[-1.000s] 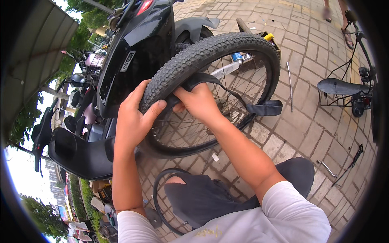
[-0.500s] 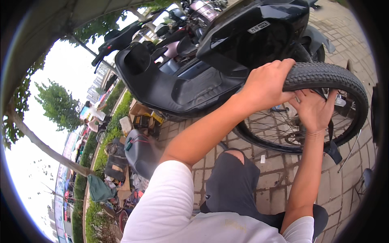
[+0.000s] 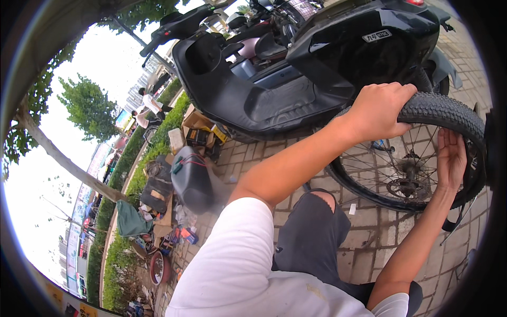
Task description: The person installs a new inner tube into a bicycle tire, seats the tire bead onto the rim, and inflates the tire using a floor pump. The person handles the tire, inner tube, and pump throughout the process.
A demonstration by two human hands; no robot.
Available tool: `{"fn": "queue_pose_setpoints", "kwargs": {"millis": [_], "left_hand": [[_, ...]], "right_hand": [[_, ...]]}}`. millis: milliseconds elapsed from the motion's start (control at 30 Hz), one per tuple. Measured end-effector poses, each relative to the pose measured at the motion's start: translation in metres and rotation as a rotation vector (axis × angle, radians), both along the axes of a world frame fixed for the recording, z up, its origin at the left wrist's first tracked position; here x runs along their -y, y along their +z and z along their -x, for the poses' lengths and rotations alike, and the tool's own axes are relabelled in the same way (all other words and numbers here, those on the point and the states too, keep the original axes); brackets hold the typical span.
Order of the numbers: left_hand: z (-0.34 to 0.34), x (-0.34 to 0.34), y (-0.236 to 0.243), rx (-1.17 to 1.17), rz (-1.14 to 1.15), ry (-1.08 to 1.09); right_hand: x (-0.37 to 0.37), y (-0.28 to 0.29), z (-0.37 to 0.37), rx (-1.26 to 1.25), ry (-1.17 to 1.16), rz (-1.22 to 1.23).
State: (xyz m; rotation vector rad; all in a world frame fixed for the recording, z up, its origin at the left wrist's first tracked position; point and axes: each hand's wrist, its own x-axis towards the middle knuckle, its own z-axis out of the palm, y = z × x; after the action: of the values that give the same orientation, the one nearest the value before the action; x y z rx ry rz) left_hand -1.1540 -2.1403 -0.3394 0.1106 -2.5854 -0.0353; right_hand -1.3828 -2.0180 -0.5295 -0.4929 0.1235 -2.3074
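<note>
A bicycle wheel with a knobby black tyre (image 3: 449, 109) stands tilted in front of me, at the right of the head view. My left hand (image 3: 381, 110) grips the tyre at its upper left, fingers over the tread and thumb on the inner side. Within the wheel's ring, near the right side of the rim, my right hand (image 3: 451, 159) has its fingers stretched upward and the palm showing. Its fingertips reach the inner side of the rim; its thumb is hidden. Below and between the hands are thin spokes and a hub with a brake disc (image 3: 402, 186).
A black electric scooter (image 3: 274, 100) stands just beyond the wheel. Left of my knee are a grey scooter seat (image 3: 191, 179), open cardboard boxes (image 3: 196, 120), a green cloth (image 3: 132, 219) and a red basin (image 3: 159, 267). Brick paving (image 3: 338, 264) lies underneath. Two people (image 3: 150, 108) are far off.
My right hand has moved right along the rim, away from my left hand, and its spread fingers have come together. My left hand still holds the tyre. The view has shifted.
</note>
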Motion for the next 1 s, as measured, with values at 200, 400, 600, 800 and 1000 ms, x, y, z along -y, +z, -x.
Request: {"fn": "queue_pose_setpoints", "kwargs": {"millis": [200,400,600,800,1000], "left_hand": [[-0.003,0.000,0.000,0.030,-0.050,-0.014],[0.011,-0.028,0.018,0.051,0.155,-0.015],[0.039,-0.021,0.027,0.236,0.201,0.103],[0.037,0.001,0.035,0.239,0.056,0.112],[0.030,-0.004,0.029,0.181,0.043,0.137]], "right_hand": [[0.006,0.033,-0.047,0.065,0.176,0.526],[0.003,0.037,-0.060,-0.213,0.061,0.294],[-0.001,0.033,-0.057,-0.331,0.116,0.238],[0.004,0.013,-0.051,0.144,0.039,0.173],[0.001,0.061,-0.064,0.525,-0.057,0.009]]}}
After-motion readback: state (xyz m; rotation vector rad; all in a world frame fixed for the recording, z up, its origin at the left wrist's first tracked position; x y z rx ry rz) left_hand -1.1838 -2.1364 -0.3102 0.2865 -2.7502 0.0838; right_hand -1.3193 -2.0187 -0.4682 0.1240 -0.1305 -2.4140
